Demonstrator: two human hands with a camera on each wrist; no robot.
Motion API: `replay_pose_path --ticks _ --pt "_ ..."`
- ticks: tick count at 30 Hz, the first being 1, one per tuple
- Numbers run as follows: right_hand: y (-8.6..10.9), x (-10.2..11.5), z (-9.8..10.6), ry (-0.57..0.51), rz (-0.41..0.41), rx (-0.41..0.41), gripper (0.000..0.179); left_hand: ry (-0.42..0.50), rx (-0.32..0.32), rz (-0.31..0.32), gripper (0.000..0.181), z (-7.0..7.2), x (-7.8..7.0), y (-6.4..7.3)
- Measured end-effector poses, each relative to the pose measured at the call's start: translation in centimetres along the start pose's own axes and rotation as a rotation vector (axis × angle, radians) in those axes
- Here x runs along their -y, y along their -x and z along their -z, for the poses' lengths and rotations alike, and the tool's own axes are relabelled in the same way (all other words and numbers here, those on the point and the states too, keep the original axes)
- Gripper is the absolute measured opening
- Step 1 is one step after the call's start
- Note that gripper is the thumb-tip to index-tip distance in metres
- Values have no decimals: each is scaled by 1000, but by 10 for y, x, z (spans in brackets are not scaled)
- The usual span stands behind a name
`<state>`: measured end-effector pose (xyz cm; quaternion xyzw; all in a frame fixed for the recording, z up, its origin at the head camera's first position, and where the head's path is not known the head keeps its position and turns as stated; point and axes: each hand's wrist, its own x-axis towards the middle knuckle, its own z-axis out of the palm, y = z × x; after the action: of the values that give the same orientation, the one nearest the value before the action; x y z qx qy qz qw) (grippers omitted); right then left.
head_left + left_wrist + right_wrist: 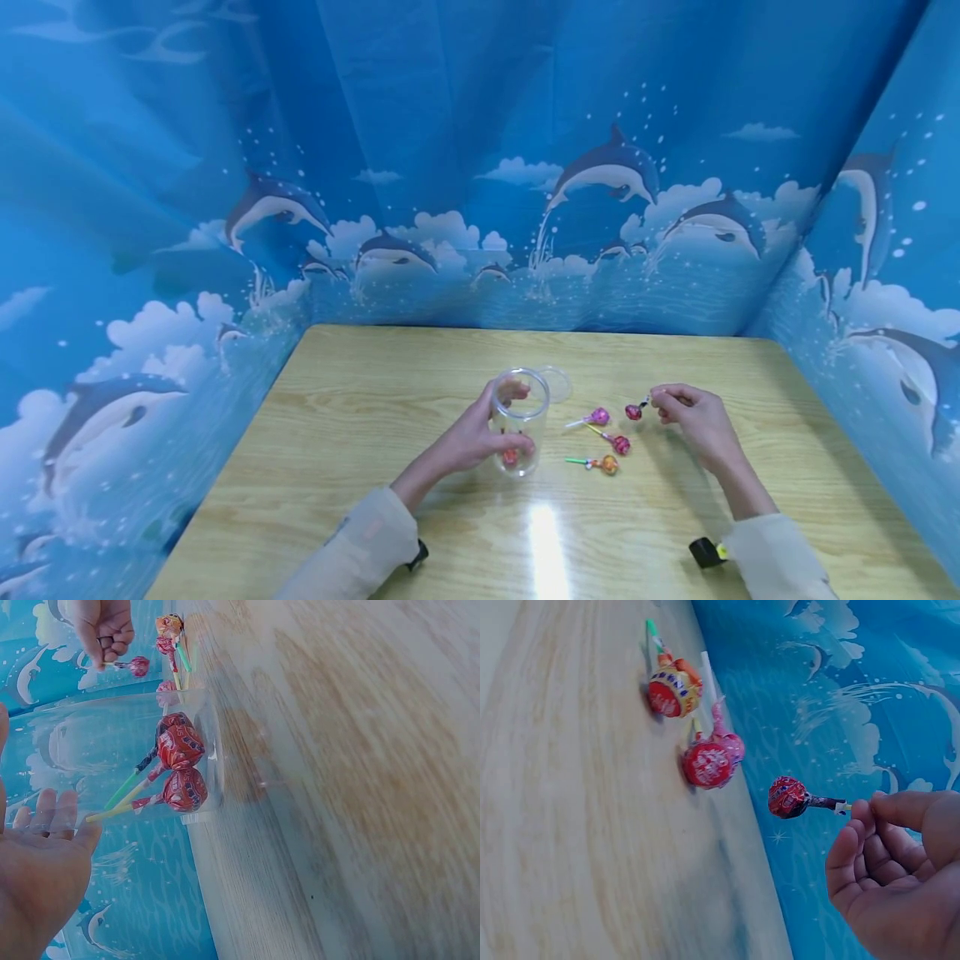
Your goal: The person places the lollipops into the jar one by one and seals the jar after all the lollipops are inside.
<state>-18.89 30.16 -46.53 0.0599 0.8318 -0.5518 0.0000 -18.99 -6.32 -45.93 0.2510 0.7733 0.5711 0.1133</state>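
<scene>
My left hand [480,433] grips a clear plastic jar [521,421] standing upright on the table, thumb and fingers around its wall. Inside, near the bottom, several red-wrapped lollipops [182,748] lean with their sticks up, as the left wrist view shows. To the right, my right hand [697,421] pinches another lollipop [787,797] by its stick, head pointing left and held off the table. Between the hands lie a pink lollipop [599,416], a red lollipop [621,444] and an orange-yellow lollipop [609,464].
A round clear lid [555,383] lies flat just behind the jar. The wooden table [360,375] is bounded at the back and sides by a blue dolphin-print curtain [465,150].
</scene>
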Motion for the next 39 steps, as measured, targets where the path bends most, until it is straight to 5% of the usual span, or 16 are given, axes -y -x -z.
replay_pose_path --ticks 7,16,26,39 --pt "8 9 8 -143 46 -6 45 7 0 2 84 0 0 1" --pt "22 32 8 -454 104 37 20 -2 3 1 85 0 -1 0" --pt "34 56 3 -586 187 89 16 5 5 -3 86 1 -1 0" --pt "40 88 -19 -609 264 167 14 -7 1 9 86 0 -1 1"
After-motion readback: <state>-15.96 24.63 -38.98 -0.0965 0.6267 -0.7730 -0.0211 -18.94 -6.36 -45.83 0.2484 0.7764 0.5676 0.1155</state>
